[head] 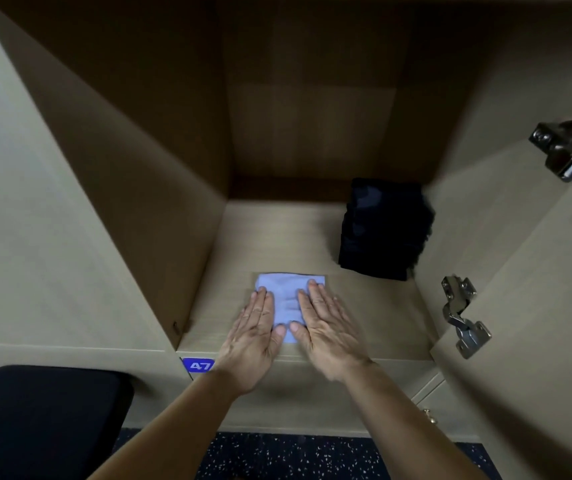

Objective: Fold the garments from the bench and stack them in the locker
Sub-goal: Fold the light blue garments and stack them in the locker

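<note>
Inside the beige wooden locker (270, 237), left hand (253, 341) and right hand (329, 337) are laid flat, fingers (261, 301) straight, on a folded light-blue garment (286, 292) at the near edge. A dark folded stack (381, 230) is already stowed far right; remaining garments cannot be seen.

Under the fingers (263, 304) of the left hand (253, 341) and right hand (331, 336), the pale blue garment (286, 292) is soft matt cloth, faintly creased. It lies on the locker (364, 313) floor, which is smooth matt wood-grain board. Beyond the fingers to the right, the dark folded stack (381, 230) is matt, slightly fuzzy fabric, and further right the hinges (464, 317) are shiny bare metal.
</note>
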`<state>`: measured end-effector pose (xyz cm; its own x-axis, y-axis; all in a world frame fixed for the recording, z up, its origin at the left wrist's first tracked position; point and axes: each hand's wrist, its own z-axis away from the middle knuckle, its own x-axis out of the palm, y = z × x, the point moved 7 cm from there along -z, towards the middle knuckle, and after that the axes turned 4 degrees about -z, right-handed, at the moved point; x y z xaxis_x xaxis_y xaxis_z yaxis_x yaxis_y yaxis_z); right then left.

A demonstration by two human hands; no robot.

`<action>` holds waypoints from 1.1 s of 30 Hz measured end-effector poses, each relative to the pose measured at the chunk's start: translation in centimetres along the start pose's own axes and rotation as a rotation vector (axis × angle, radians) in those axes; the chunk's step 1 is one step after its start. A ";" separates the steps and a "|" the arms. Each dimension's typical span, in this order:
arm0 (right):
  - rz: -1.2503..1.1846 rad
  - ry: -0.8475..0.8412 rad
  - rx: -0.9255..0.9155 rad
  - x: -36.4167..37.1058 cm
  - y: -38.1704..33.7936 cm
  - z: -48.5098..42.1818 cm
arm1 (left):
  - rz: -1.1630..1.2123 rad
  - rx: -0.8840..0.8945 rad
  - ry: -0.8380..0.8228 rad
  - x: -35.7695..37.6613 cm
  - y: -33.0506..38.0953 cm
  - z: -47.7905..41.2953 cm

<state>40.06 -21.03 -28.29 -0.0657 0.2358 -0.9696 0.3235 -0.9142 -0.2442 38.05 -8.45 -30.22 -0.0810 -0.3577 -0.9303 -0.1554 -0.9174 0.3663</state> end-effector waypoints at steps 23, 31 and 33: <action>-0.074 0.176 -0.083 -21.7 -19.2 13.4 | -0.268 -0.278 0.387 -25.2 3.2 23.5; -0.125 0.143 -0.304 -18.5 -30.5 19.2 | -0.256 -0.508 0.409 -27.0 -3.0 37.1; -0.131 0.127 -0.359 -17.0 -33.1 20.7 | -0.248 -0.561 0.396 -26.7 -4.7 40.2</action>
<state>10.95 -1.58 -4.09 -0.0185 0.4023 -0.9153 0.6307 -0.7057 -0.3230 1.32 12.44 -6.39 0.2697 -0.0664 -0.9607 0.4132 -0.8931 0.1777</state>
